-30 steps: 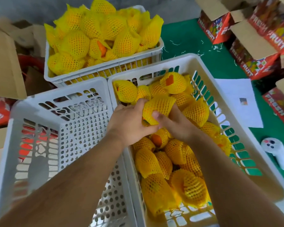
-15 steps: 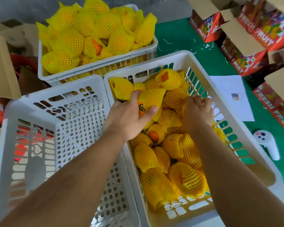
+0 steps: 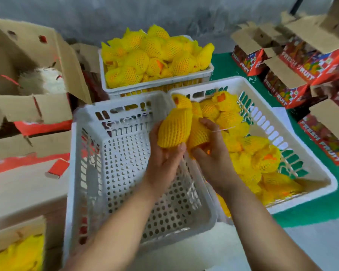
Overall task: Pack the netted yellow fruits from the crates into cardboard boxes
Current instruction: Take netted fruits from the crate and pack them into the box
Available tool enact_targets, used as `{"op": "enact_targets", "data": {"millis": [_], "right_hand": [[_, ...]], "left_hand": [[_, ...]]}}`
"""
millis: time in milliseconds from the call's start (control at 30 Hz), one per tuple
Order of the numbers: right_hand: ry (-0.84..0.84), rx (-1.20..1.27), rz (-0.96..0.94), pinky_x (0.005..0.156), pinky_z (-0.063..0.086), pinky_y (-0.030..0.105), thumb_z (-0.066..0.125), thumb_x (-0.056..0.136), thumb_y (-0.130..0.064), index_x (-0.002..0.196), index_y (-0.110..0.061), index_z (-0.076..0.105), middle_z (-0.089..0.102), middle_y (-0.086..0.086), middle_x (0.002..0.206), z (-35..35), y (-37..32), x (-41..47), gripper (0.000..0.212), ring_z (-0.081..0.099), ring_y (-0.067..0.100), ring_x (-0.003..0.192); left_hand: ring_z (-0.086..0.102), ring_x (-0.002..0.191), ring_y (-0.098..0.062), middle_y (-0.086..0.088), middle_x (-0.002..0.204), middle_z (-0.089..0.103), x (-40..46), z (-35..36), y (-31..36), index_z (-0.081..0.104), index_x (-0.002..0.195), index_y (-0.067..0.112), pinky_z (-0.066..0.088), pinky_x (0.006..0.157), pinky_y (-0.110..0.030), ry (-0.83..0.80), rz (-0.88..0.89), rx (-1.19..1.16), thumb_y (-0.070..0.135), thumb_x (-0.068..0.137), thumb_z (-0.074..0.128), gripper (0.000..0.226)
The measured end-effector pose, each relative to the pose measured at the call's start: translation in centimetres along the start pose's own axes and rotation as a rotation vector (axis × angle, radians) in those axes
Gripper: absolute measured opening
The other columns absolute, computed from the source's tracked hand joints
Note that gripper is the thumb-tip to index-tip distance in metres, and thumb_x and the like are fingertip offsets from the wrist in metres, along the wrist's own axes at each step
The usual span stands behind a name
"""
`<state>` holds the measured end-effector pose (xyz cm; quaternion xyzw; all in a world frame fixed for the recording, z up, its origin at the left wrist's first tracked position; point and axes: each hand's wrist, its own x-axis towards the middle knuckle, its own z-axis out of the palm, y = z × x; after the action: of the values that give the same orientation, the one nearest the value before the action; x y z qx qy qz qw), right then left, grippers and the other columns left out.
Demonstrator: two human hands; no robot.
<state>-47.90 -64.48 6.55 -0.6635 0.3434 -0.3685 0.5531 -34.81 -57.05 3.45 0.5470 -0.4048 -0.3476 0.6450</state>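
My left hand (image 3: 165, 153) grips a netted yellow fruit (image 3: 174, 129), lifted over the rim between two white crates. Right beside it, my right hand (image 3: 211, 147) holds a second netted fruit (image 3: 197, 133). The right crate (image 3: 319, 171) is partly filled with more netted fruits (image 3: 250, 153). Below my left forearm, the near white crate (image 3: 114, 153) has nothing in it. A third crate (image 3: 157, 87) at the back is heaped with netted fruits. An open cardboard box (image 3: 27, 106) stands at the far left, and another box (image 3: 18, 249) at the bottom left holds yellow netted fruit.
Red "FRESH FRUIT" cartons (image 3: 294, 75) with open flaps crowd the right side on a green mat (image 3: 311, 210). A white sheet of paper (image 3: 282, 114) lies behind the right crate. Flat cardboard (image 3: 24, 190) lies at the left. A grey wall runs along the back.
Both hands have risen out of the right crate, each with a fruit, and shifted left toward the crates' shared rim. The view has tilted up and left, bringing the left boxes into sight.
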Motion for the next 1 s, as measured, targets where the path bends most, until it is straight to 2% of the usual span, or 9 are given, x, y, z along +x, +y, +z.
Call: {"op": "enact_targets", "data": {"millis": [167, 267, 400, 500, 600, 667, 700, 833, 1000], "right_hand": [[-0.069, -0.138, -0.082, 0.092, 0.049, 0.02, 0.062, 0.093, 0.004, 0.153, -0.027, 0.033, 0.045, 0.005, 0.139, 12.8, -0.7, -6.0, 0.073, 0.056, 0.012, 0.116], [-0.156, -0.128, -0.049, 0.099, 0.051, 0.03, 0.061, 0.093, 0.002, 0.157, -0.027, 0.025, 0.041, 0.002, 0.137, 21.0, -2.4, -10.1, 0.079, 0.054, 0.01, 0.121], [-0.286, 0.115, 0.112, 0.108, 0.047, 0.048, 0.062, 0.085, -0.033, 0.15, -0.036, 0.04, 0.05, 0.005, 0.143, 30.0, -4.4, -15.1, 0.069, 0.053, 0.022, 0.132], [-0.212, 0.249, 0.15, 0.086, 0.057, 0.03, 0.056, 0.099, -0.044, 0.125, -0.037, 0.063, 0.07, -0.009, 0.119, 35.6, -5.4, -18.0, 0.028, 0.067, 0.01, 0.112], [-0.186, 0.152, 0.174, 0.073, 0.058, 0.03, 0.062, 0.096, -0.042, 0.119, -0.043, 0.059, 0.073, -0.005, 0.102, 40.0, -5.6, -20.4, 0.023, 0.071, 0.013, 0.093], [-0.196, 0.142, 0.281, 0.082, 0.061, 0.038, 0.073, 0.081, -0.047, 0.132, -0.042, 0.047, 0.07, 0.004, 0.113, 42.1, -5.4, -21.4, 0.058, 0.07, 0.019, 0.102], [-0.191, 0.147, 0.369, 0.087, 0.06, 0.044, 0.077, 0.073, -0.047, 0.133, -0.039, 0.045, 0.068, 0.007, 0.116, 43.0, -5.2, -21.7, 0.069, 0.07, 0.023, 0.105], [-0.219, -0.002, 0.604, 0.089, 0.06, 0.053, 0.076, 0.085, -0.036, 0.101, -0.047, 0.067, 0.076, -0.007, 0.088, 45.3, -3.7, -22.2, 0.022, 0.072, 0.026, 0.093], [-0.303, -0.425, 0.815, 0.074, 0.057, 0.044, 0.061, 0.096, -0.034, 0.113, -0.016, 0.055, 0.057, 0.006, 0.078, 48.0, -4.1, -20.0, 0.026, 0.062, 0.024, 0.078]], "left_hand": [[0.059, 0.128, -0.012, 0.01, 0.142, 0.055, -8.5, -11.6, 2.6, 0.026, 0.154, 0.039, 0.055, 0.094, -0.027, 0.231, -0.022, 0.032, 0.031, 0.098, 0.068, 0.07], [0.055, 0.135, -0.024, -0.001, 0.15, 0.052, -14.1, -19.7, 4.4, 0.027, 0.158, 0.032, 0.049, 0.108, -0.052, 0.281, -0.045, 0.108, 0.032, 0.096, 0.069, 0.075], [0.059, 0.125, 0.001, 0.025, 0.139, 0.06, -21.0, -28.7, 6.7, 0.03, 0.157, 0.045, 0.051, 0.096, -0.015, 0.329, -0.105, 0.127, 0.044, 0.097, 0.069, 0.072], [0.062, 0.127, -0.011, 0.016, 0.138, 0.064, -25.4, -33.9, 8.3, 0.054, 0.14, 0.053, 0.057, 0.094, -0.03, 0.395, -0.236, -0.109, 0.063, 0.098, 0.055, 0.043], [0.069, 0.1, 0.003, 0.03, 0.106, 0.069, -28.6, -37.5, 8.9, 0.068, 0.101, 0.06, 0.059, 0.072, -0.019, 0.519, -0.353, -0.198, 0.048, 0.103, 0.055, 0.017], [0.071, 0.104, -0.01, 0.01, 0.12, 0.067, -30.3, -40.0, 8.2, 0.063, 0.109, 0.041, 0.06, 0.079, -0.031, 0.555, -0.458, -0.326, 0.04, 0.098, 0.066, 0.011], [0.072, 0.107, -0.018, 0.0, 0.126, 0.066, -30.9, -41.0, 7.8, 0.057, 0.115, 0.03, 0.059, 0.085, -0.038, 0.566, -0.517, -0.385, 0.038, 0.093, 0.071, 0.028], [0.063, 0.118, -0.035, -0.012, 0.132, 0.058, -31.0, -43.6, 6.2, 0.048, 0.123, 0.021, 0.059, 0.089, -0.051, 0.564, -0.719, -0.425, 0.04, 0.083, 0.08, 0.055], [0.054, 0.126, -0.041, -0.012, 0.149, 0.042, -27.7, -43.6, 4.3, 0.025, 0.153, 0.033, 0.054, 0.098, -0.061, 0.575, -1.006, -0.127, 0.038, 0.096, 0.068, 0.072]]}}
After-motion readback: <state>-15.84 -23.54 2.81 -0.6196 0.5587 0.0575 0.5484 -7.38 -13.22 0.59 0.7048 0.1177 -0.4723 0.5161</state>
